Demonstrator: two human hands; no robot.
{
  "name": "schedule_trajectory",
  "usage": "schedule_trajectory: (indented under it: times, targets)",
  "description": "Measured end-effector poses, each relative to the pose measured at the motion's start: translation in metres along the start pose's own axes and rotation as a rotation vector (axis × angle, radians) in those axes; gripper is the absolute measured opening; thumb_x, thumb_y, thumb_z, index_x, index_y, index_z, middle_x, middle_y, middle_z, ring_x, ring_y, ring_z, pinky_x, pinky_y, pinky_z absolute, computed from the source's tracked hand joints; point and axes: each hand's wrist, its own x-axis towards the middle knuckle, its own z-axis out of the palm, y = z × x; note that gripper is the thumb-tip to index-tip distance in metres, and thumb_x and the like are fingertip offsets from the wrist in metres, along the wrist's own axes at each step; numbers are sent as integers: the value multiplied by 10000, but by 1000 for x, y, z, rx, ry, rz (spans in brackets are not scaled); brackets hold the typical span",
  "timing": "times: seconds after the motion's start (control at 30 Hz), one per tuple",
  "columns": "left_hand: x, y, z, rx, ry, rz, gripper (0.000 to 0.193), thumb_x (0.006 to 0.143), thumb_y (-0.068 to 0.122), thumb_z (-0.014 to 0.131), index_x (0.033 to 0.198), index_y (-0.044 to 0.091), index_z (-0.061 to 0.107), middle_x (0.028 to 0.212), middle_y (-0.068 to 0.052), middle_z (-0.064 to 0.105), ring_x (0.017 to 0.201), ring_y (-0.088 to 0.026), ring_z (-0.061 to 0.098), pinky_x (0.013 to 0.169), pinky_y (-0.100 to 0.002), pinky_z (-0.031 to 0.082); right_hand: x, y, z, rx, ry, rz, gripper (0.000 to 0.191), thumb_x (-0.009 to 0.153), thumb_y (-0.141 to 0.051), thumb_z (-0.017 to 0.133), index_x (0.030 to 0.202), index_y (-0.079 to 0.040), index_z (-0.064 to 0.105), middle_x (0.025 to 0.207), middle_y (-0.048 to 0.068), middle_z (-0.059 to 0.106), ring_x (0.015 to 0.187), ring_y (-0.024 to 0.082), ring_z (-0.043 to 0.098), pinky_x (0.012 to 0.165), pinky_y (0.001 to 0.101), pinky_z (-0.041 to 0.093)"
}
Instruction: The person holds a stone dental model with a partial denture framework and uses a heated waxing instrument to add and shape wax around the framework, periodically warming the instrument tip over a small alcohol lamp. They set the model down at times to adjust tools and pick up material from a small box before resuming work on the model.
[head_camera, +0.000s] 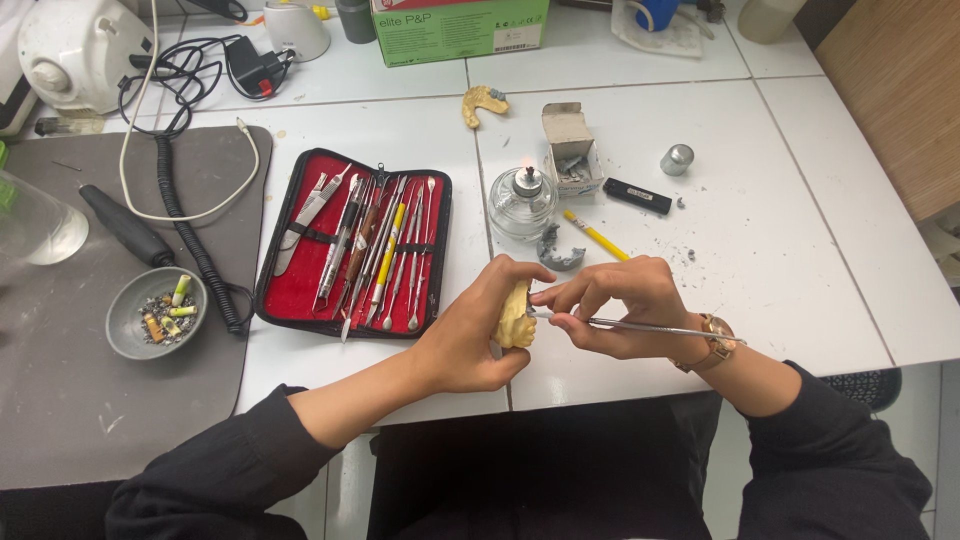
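My left hand (478, 335) grips a yellow plaster dental cast (517, 318) above the front edge of the white tiled table (780, 250). My right hand (618, 305), with a gold watch on its wrist, holds a thin metal instrument (660, 328) like a pen, its tip touching the cast. Just beyond my hands stands a small glass spirit lamp (521, 203) with a lit flame. A grey wax piece (559, 252) and a yellow stick (594, 235) lie beside it.
An open red tool case (352, 243) with several metal instruments lies left of my hands. On a grey mat (70, 400) are a grey dish (155, 312), a black handpiece (125, 226) and coiled cable. Farther back are a second cast (483, 102), small box (571, 148), black lighter (637, 195), metal cap (677, 159), green box (460, 30).
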Motion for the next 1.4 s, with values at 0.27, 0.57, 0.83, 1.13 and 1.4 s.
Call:
schedule_trajectory:
  times: [0.27,0.57,0.83,1.13,1.4]
  targets:
    - [0,0,-1,-14,29,24,728,715,36,651,1404,73,421,1189,-151,504,1067,-320,581,908,-408,521,-2,1,2,-56,9,-12,228,859,-56,785,749,-113,593,828,91,782,929,226,799,698,244,688]
    - [0,1,-2,-14,8,38,734,711,38,657,1399,69,406,1172,-153,499,1050,-321,580,890,-405,515,-3,0,3,-73,27,-31,237,864,-64,789,749,-119,589,828,78,782,930,217,800,679,227,686]
    - [0,0,0,3,21,36,738,701,34,666,1396,74,420,1154,-154,496,1030,-325,580,867,-406,525,-4,0,5,-104,27,-45,241,862,-74,797,745,-123,592,811,62,778,911,200,802,643,203,673]
    - [0,-1,0,7,24,64,730,701,29,673,1386,68,426,1143,-151,499,1027,-325,575,864,-407,524,-3,-2,5,-120,36,-56,245,863,-73,793,740,-118,586,817,60,773,903,199,801,633,208,664]
    - [-1,-1,-1,-13,21,65,730,704,26,666,1391,67,422,1159,-151,499,1050,-322,570,887,-406,519,-3,-2,5,-122,15,-81,256,854,-71,798,728,-123,581,820,58,774,911,204,798,626,207,659]
